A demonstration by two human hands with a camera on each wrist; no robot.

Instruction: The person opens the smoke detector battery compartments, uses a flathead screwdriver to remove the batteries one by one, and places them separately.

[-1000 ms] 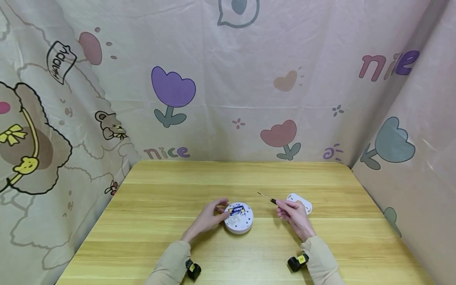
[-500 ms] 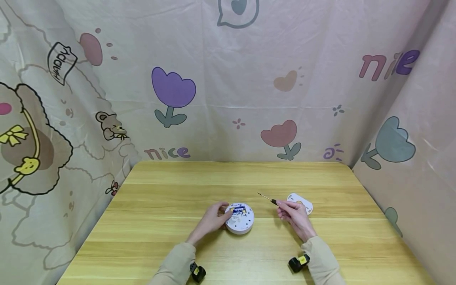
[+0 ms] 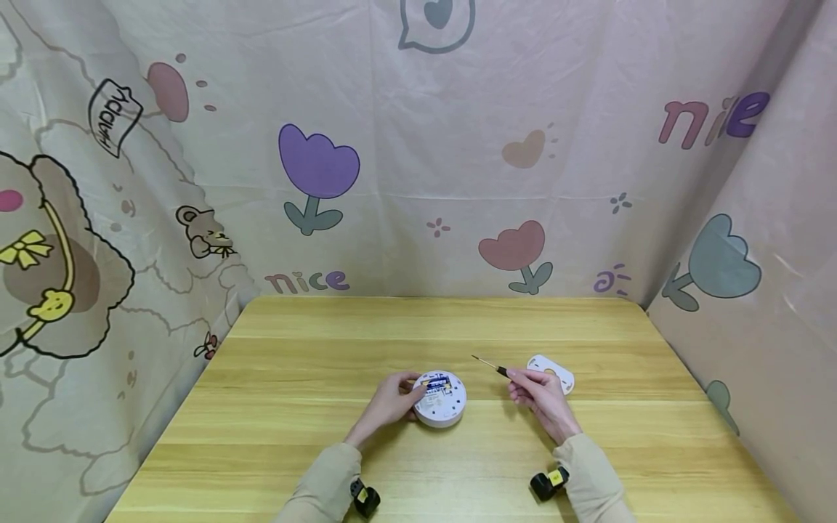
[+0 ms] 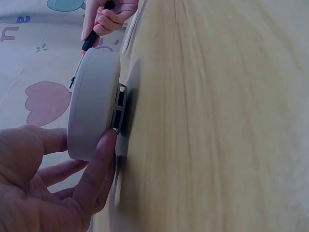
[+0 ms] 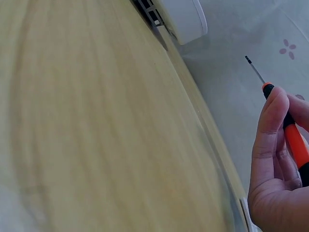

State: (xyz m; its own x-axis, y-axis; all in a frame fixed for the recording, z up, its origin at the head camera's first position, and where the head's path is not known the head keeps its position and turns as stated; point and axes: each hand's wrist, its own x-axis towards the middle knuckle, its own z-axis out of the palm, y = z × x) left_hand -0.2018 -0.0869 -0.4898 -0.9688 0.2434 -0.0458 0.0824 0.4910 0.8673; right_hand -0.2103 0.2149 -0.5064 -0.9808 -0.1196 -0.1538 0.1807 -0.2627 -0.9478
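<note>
While the right hand (image 3: 541, 399) has barely moved over the last second, the left hand (image 3: 386, 403) has come in further and tightened on the white disc (image 3: 443, 407), which shifted only a touch. Probably a steadying grip; screwdriver (image 3: 502, 370) not engaged, tip well apart from the disc. Disc sits around mid tabletop (image 3: 366, 327), battery (image 3: 434, 384) side up, vented side down; can't tell if it's lifted. Left pose: thumb over the top edge, fingers under the rim, pinching it. Right pose: thumb and fingers pinching the screwdriver, tip pointing forward-left. White plate (image 3: 561, 375) lies just beyond that hand, partly hidden.
</note>
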